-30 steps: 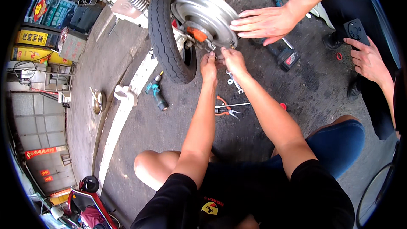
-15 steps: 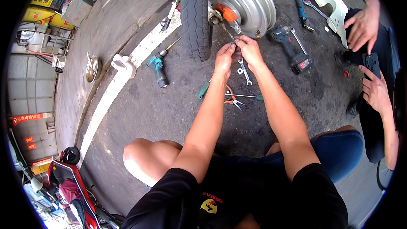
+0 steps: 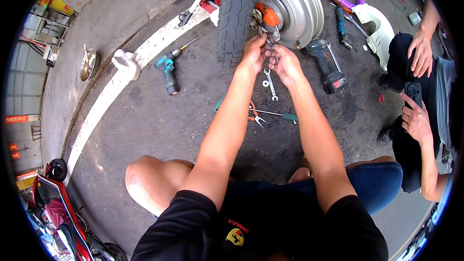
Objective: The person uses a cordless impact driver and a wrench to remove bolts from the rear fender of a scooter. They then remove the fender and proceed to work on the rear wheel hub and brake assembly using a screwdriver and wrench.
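Note:
Both my hands meet under an orange part beside the silver wheel rim and the black tyre. My left hand is closed in a pinch at small metal parts below the orange piece. Close against it, my right hand has its fingers curled in, palm partly up. What either hand grips is too small and covered to name. Just below them lie a combination wrench and a washer. Nearer to me are orange-handled pliers and a green-handled screwdriver.
A teal cordless drill lies at left, a cordless impact wrench at right with a blue power ratchet beyond. A person holding a phone crouches at right. A metal bowl sits by the white line.
My right hand has turned palm partly up, and its fingers have moved from their pinch beside the left. The whole view has shifted slightly. The other person's upper hand has lowered toward the knee.

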`<state>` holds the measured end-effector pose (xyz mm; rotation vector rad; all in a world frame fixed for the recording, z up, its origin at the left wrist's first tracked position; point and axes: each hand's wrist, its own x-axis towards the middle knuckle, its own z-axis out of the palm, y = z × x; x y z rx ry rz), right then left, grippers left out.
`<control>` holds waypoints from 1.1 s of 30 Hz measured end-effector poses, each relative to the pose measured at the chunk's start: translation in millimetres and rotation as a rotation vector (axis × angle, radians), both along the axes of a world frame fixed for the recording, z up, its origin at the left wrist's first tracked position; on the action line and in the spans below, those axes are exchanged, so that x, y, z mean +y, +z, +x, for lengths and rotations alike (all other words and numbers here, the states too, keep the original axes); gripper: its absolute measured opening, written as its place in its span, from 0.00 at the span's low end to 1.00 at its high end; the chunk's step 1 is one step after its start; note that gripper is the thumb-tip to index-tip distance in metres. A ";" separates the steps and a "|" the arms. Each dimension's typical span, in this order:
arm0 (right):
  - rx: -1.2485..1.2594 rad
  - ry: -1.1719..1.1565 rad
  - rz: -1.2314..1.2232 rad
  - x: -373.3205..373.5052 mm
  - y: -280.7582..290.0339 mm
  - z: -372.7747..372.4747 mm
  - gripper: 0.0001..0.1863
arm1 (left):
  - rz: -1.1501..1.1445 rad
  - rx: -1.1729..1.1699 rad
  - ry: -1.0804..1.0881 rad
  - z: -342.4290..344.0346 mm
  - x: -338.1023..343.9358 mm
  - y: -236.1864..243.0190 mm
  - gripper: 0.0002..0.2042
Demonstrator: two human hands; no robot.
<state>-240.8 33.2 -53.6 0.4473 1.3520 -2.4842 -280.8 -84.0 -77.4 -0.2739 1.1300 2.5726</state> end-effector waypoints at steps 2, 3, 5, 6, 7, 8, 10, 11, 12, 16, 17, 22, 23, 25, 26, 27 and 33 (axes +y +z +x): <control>-0.059 -0.045 -0.039 1.9 -2.5 1.7 0.10 | -0.001 -0.001 -0.014 7.4 2.6 -0.4 0.08; -0.082 -0.052 -0.045 4.0 -5.2 3.0 0.10 | 0.032 0.011 -0.065 12.8 4.6 -1.3 0.08; -0.057 -0.011 -0.063 14.2 -13.6 7.8 0.10 | 0.047 -0.019 -0.109 25.8 12.1 -5.4 0.07; -0.067 0.010 -0.051 21.5 -19.6 11.3 0.09 | 0.051 -0.012 -0.115 32.9 18.1 -9.0 0.07; -0.042 0.066 -0.066 31.5 -26.4 16.1 0.08 | 0.025 -0.022 -0.072 40.4 24.1 -13.6 0.07; -0.051 0.066 -0.073 41.9 -34.7 23.2 0.08 | 0.022 -0.009 -0.041 48.0 30.0 -19.2 0.08; -0.081 0.210 -0.104 63.1 -53.3 38.9 0.07 | -0.129 0.030 -0.127 64.5 36.6 -33.4 0.08; -0.149 0.248 -0.061 71.6 -63.8 48.2 0.07 | -0.192 -0.004 -0.144 74.0 41.3 -42.2 0.08; -0.148 0.279 -0.081 74.9 -75.8 58.3 0.07 | -0.238 -0.029 -0.176 84.8 45.5 -52.1 0.08; -0.414 0.245 -0.013 59.2 -119.7 97.9 0.06 | -0.206 -0.363 -0.073 130.9 42.0 -95.8 0.09; -0.395 0.273 -0.038 49.2 -128.2 105.8 0.06 | -0.217 -0.404 -0.064 137.6 35.7 -106.9 0.09; -0.315 0.321 0.441 14.4 -140.8 109.1 0.09 | -0.734 -0.354 -0.285 125.5 -17.1 -131.7 0.16; -0.215 0.363 0.644 12.1 -138.4 104.5 0.12 | -1.083 -0.229 -0.466 117.6 -26.6 -127.4 0.22; -0.102 0.501 1.038 8.7 -133.0 93.2 0.19 | -1.136 -0.206 -0.344 95.8 -40.6 -109.1 0.22; -0.053 0.571 1.159 6.6 -130.6 88.6 0.19 | -1.178 -0.178 -0.273 86.6 -45.6 -97.1 0.23; 0.017 0.617 1.226 3.6 -128.8 86.2 0.19 | -1.035 -0.055 -0.175 72.4 -46.5 -84.8 0.22; 0.199 0.825 1.498 -19.3 -117.6 99.7 0.20 | -0.159 0.003 -0.182 29.4 -20.8 -52.6 0.26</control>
